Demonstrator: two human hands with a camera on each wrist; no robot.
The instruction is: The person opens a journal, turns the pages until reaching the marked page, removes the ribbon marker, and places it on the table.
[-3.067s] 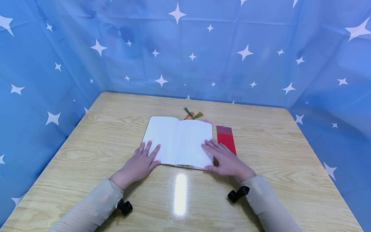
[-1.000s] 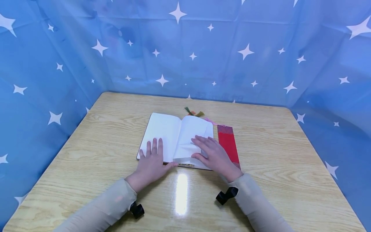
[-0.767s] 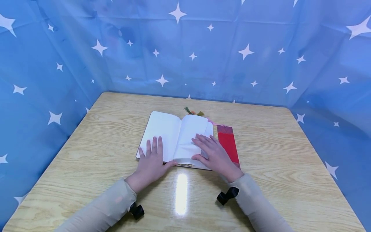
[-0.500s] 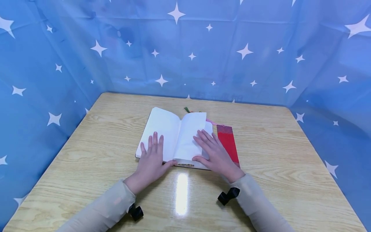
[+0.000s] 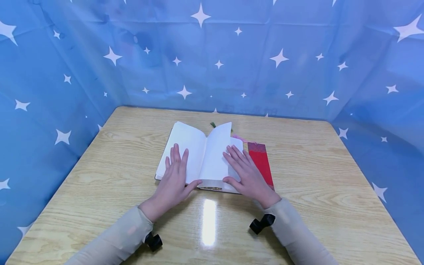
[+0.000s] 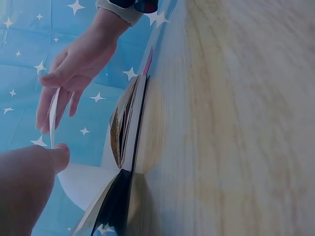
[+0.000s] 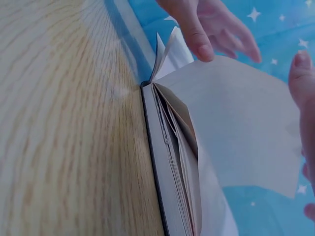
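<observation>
A notebook (image 5: 190, 141) with blank white pages lies spread on the table. One page (image 5: 216, 151) stands raised from its right side, bowed upward. My right hand (image 5: 246, 176) reaches to that page's loose edge, fingers straight and thumb apart, fingertips right at the edge. In the left wrist view, the page's thin edge (image 6: 54, 115) shows beside the right thumb. Over the left page is my left hand (image 5: 172, 182), fingers extended, thumb pointing toward the spine. Both hands have straight fingers. Thicker inserts (image 7: 179, 123) show between the pages at the bottom.
A red bookmark (image 5: 261, 162) with a pink cord (image 5: 239, 138) pokes out from the notebook's right side. Behind the notebook a green tassel (image 5: 213, 124) is partly hidden by pages. Blue star-patterned cloth (image 5: 212, 55) hangs around the wooden table (image 5: 318, 184).
The right-hand page has come up from lying flat and now stands higher, covering more tassels. My left hand first moved toward the spine, then turned onto its side. The right hand moved in leftward.
</observation>
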